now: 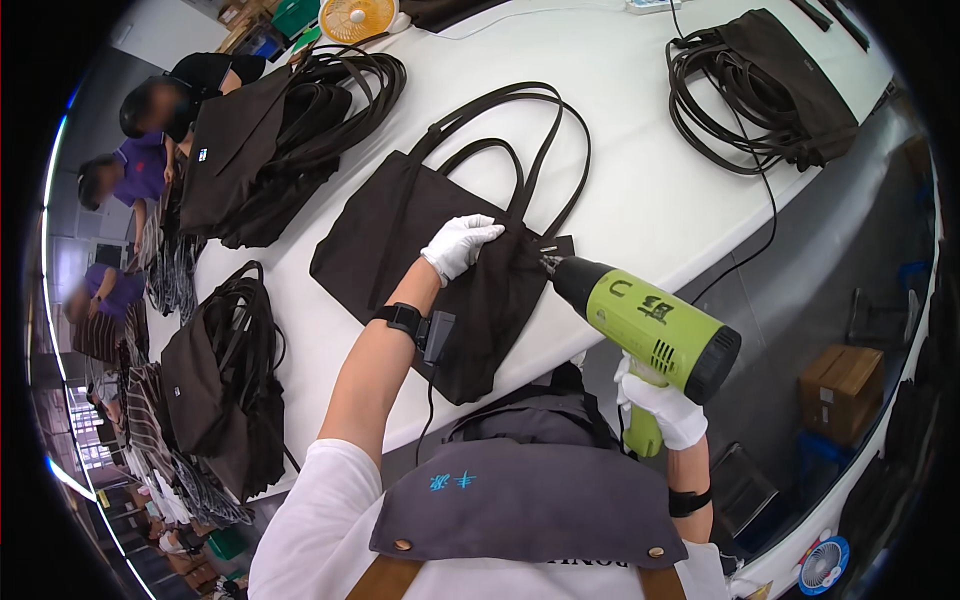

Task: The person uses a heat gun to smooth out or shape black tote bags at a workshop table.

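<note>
A dark brown tote bag [365, 230] lies flat on the white table, its long looped handles stretched toward the far side. My left hand [460, 247], in a white glove, is closed on the bag's cloth near the base of a handle. In my gloved right hand [665, 405] is a green heat gun [650, 322] with a black front, gripped by its handle. Its metal nozzle points left, close to the bag's right edge. A small dark tag [558, 245] shows beside the nozzle.
Piles of similar dark bags lie at the far left [250, 150], the near left [225, 375] and the far right [780, 90]. A black cord [770, 215] crosses the right table edge. An orange fan [358, 18] stands at the back. Other people work at left; a cardboard box [842, 393] is at right.
</note>
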Motion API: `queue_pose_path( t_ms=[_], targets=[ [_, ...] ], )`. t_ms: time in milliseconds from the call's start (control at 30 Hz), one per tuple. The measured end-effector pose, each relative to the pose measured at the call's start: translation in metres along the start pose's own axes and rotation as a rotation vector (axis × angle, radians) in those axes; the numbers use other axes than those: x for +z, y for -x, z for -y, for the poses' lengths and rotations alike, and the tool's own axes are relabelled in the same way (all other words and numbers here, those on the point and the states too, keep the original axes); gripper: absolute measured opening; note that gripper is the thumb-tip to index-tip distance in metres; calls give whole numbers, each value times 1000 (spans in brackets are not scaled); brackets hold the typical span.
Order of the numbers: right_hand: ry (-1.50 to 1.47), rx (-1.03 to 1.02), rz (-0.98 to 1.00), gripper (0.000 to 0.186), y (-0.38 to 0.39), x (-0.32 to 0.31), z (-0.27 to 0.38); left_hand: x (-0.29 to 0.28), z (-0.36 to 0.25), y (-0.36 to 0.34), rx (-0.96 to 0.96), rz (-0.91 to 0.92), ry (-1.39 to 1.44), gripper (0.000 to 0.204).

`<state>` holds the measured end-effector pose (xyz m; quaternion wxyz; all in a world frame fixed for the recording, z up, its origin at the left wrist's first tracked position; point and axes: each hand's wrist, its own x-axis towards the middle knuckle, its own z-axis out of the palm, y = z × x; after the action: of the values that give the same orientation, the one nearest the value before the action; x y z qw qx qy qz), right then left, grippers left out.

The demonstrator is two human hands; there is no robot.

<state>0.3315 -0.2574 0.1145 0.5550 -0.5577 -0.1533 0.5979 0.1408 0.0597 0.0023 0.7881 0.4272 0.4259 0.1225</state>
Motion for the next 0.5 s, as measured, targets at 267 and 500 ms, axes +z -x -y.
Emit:
queue_pose_path(
  t_ms=[267,500],
  targets=[
    [15,-31,174,23,7,17,-13,-1,2,18,58,-104,-4,12],
    [165,26,228,35,36,-17,-37,40,15,133,-31,-50,-1438,66]
  ],
)
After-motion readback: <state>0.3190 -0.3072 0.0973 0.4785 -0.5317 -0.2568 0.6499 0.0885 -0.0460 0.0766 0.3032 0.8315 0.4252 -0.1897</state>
